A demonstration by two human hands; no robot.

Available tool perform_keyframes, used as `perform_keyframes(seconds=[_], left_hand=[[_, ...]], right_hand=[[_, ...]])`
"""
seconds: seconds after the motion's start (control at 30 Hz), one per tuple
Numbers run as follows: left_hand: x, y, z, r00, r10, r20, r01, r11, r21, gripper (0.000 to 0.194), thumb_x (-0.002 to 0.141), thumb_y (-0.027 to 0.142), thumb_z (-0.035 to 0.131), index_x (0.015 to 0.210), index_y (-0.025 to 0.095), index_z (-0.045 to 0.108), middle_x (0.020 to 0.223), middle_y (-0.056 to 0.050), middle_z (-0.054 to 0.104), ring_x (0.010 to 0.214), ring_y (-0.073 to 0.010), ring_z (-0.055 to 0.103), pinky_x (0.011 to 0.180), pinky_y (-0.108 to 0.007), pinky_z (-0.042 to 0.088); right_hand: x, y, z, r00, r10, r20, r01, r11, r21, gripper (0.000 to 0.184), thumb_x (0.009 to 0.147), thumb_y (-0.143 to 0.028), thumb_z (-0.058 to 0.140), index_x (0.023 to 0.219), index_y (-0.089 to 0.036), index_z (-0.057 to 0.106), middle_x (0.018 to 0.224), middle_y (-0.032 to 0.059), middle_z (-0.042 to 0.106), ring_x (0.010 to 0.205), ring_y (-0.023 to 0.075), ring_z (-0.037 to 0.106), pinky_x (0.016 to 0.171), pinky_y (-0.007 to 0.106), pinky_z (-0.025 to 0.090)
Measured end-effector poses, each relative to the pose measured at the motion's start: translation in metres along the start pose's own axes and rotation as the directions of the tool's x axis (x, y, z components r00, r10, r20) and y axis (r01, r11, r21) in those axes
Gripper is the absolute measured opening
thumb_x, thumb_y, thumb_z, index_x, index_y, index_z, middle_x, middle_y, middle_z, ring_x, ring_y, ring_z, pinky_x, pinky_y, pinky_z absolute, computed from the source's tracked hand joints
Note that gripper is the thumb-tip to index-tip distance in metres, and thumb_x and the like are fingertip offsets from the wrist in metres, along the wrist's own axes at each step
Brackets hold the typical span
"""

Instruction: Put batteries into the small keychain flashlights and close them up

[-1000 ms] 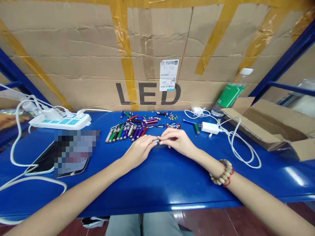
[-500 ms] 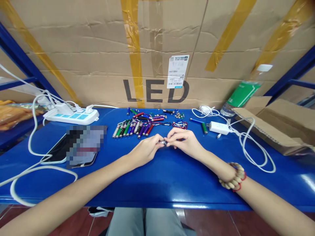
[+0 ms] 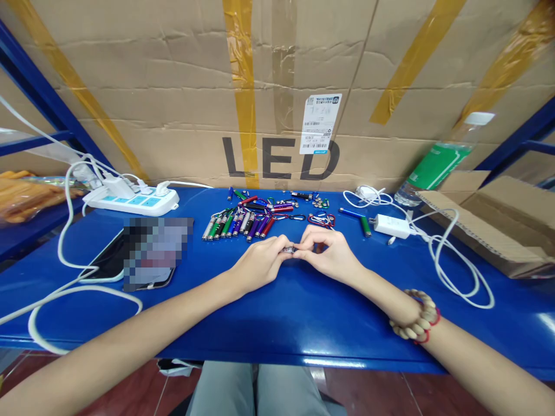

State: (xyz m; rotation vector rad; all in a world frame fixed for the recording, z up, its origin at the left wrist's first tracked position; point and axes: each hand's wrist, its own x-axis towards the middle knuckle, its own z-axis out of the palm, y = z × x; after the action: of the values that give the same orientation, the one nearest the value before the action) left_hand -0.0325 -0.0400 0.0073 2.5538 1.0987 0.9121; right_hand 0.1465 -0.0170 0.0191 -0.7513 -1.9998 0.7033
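Observation:
My left hand [image 3: 261,261] is closed, its thumb and fingers pinching a small silver and dark cylindrical piece [image 3: 288,250] just above the table. At the right end of that piece, the thumb and fingertips of my right hand [image 3: 328,253] are pressed together on it. The fingers cover most of the piece, so its full shape is hidden. Just beyond my hands lies a row of small pen-shaped metal flashlights [image 3: 236,225] in several colours. A red carabiner clip [image 3: 331,219] lies behind my right hand, and small round silver cells [image 3: 321,203] are scattered farther back.
A blue table [image 3: 260,329] carries a white power strip [image 3: 143,201] and phones [image 3: 102,260] at left. White cables and a charger [image 3: 392,226] lie at right, near a green-labelled bottle [image 3: 437,164] and an open cardboard box [image 3: 489,240]. A large carton [image 3: 173,115] stands behind.
The view has shifted slightly, moving the scene a little to the right. My right fingers have closed in on the end of the piece; my left hand keeps its grip.

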Motion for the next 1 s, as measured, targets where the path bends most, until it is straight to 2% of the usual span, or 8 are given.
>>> perform_keyframes(seconds=[0.13,0.43,0.7,1.0], left_hand=[[-0.0013,-0.0028,0.0024,0.998,0.020,-0.053,-0.015,0.997,0.081,0.012,0.089,0.020,0.039,0.080,0.019,0.046,0.079,-0.004,0.062,0.072,-0.0162,0.060,0.062,-0.024,0.045],[0.0011,-0.0037,0.0033,0.993,0.079,-0.090,-0.055,0.969,0.243,0.018,0.091,0.022,0.038,0.077,0.018,0.049,0.071,-0.002,0.059,0.065,-0.0151,0.056,0.060,-0.024,0.042],[0.0008,-0.0048,0.0037,0.992,0.070,-0.102,-0.042,0.966,0.257,0.020,0.091,0.026,0.038,0.079,0.018,0.052,0.072,-0.002,0.061,0.066,-0.0152,0.057,0.061,-0.024,0.043],[0.0016,-0.0025,0.0024,0.997,-0.008,-0.083,0.028,0.968,0.250,0.022,0.091,0.031,0.039,0.082,0.018,0.055,0.076,-0.003,0.063,0.069,-0.0157,0.060,0.064,-0.025,0.045]], right_hand=[[0.0000,-0.0010,0.0027,0.996,0.091,-0.009,-0.091,0.995,-0.037,0.032,0.070,-0.040,0.068,0.053,-0.016,0.055,0.059,0.0005,0.053,0.049,0.0084,0.046,0.045,0.022,0.035],[0.0022,0.0024,0.0027,0.976,0.218,0.026,-0.219,0.975,0.026,0.025,0.069,-0.033,0.066,0.054,-0.015,0.057,0.060,0.0004,0.053,0.047,0.0072,0.044,0.043,0.021,0.035],[0.0034,0.0057,0.0046,0.949,0.311,0.046,-0.315,0.935,0.166,0.040,0.061,-0.050,0.070,0.054,-0.014,0.056,0.059,-0.0006,0.051,0.041,0.0057,0.042,0.039,0.021,0.034],[0.0035,0.0060,0.0030,0.945,0.324,0.038,-0.326,0.937,0.127,0.042,0.062,-0.053,0.068,0.052,-0.015,0.053,0.050,-0.0022,0.049,0.040,0.0064,0.042,0.039,0.020,0.033]])
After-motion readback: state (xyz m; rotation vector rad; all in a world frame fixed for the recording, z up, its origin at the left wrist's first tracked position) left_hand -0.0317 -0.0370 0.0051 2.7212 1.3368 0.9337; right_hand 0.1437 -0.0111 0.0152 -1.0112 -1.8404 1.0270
